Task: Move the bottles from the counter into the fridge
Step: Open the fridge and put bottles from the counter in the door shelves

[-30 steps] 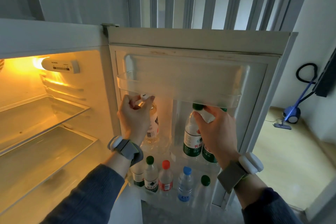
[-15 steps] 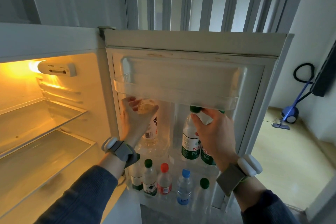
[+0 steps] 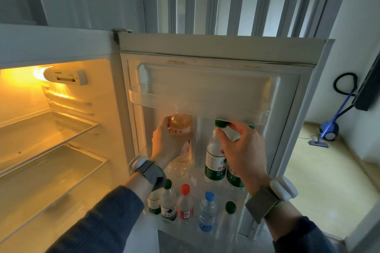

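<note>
The fridge door stands open in front of me. My left hand grips a clear bottle of amber drink with a white label, tilted, on the left of the middle door shelf. My right hand holds the neck of a green-capped, green-labelled water bottle standing on the right of that shelf. A second green-labelled bottle stands right behind it, mostly hidden by my hand.
The bottom door shelf holds several small bottles with green, red and blue caps. An empty clear upper door bin hangs just above my hands. Lit glass shelves lie left; a blue vacuum stands far right.
My left hand has tipped the amber bottle so its top leans toward me and shifted lower on it. My right hand stays on the green-capped bottle's neck.
</note>
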{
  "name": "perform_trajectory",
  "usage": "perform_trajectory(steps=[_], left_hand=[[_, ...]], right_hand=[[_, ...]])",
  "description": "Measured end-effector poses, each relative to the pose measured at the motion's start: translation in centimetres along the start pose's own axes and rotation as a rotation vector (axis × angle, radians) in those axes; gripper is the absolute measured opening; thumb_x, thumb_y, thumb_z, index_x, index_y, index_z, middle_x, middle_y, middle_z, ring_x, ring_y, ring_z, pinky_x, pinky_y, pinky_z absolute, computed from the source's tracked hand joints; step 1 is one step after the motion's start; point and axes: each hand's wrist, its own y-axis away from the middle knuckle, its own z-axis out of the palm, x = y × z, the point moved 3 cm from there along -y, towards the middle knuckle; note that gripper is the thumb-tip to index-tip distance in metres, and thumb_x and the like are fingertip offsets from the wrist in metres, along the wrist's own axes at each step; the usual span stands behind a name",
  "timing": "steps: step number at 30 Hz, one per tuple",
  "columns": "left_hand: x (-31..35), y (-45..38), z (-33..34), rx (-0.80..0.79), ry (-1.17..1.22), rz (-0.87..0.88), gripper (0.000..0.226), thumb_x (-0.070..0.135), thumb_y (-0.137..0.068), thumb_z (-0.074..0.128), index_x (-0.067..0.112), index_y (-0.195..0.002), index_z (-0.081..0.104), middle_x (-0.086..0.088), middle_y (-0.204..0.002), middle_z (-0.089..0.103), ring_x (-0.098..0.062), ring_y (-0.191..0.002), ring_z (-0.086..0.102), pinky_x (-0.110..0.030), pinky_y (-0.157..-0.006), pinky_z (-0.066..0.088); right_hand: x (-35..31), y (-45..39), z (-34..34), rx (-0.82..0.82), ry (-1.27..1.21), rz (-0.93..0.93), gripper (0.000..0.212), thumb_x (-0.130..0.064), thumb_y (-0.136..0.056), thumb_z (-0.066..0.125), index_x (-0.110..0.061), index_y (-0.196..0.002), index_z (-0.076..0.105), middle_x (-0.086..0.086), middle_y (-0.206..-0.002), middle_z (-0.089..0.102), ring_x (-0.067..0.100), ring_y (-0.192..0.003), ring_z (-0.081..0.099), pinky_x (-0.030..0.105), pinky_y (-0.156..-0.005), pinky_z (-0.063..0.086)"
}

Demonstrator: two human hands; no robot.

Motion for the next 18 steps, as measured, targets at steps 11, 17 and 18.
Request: perform_trajectory(steps=[11,17,18], left_hand=[[-0.8,0.2,-0.5,-0.076,-0.063,-0.04,0.077,0.049,-0.074,0.085,0.026,-0.138,0.051,0.011,-0.119,0.064,-0.01,-0.103,0.062,-0.019,-0.069,0.045],[-2.0,2.9,-1.8,-0.091,-0.161,0.006,0.089,0.054,-0.072,0.085,0.03,-0.147,0.043,0.013,-0.139,0.055,-0.009,-0.122,0.053,-0.039,-0.102,0.049],[-2.4,3.9,-2.5,-0.087,-0.192,0.009,0.09,0.054,-0.073,0.085,0.031,-0.148,0.041,0.013,-0.142,0.051,-0.009,-0.124,0.051,-0.04,-0.104,0.047]], right_hand=[[0.5,2.0,-0.9,0.088,-0.075,-0.025,0.034,-0.031,-0.093,0.073,-0.025,-0.126,0.067,-0.005,-0.081,0.074,0.006,-0.052,0.066,0.026,-0.061,0.059],[-0.6,4.2,0.2,0.033,-0.127,-0.19,0.014,-0.017,-0.092,0.074,-0.022,-0.104,0.069,-0.016,-0.102,0.065,0.009,-0.062,0.063,0.021,-0.053,0.052],[-1.0,4.5,0.9,-0.027,-0.156,-0.211,0.013,-0.016,-0.092,0.073,-0.022,-0.103,0.07,-0.017,-0.1,0.065,0.01,-0.062,0.063,0.021,-0.052,0.052]])
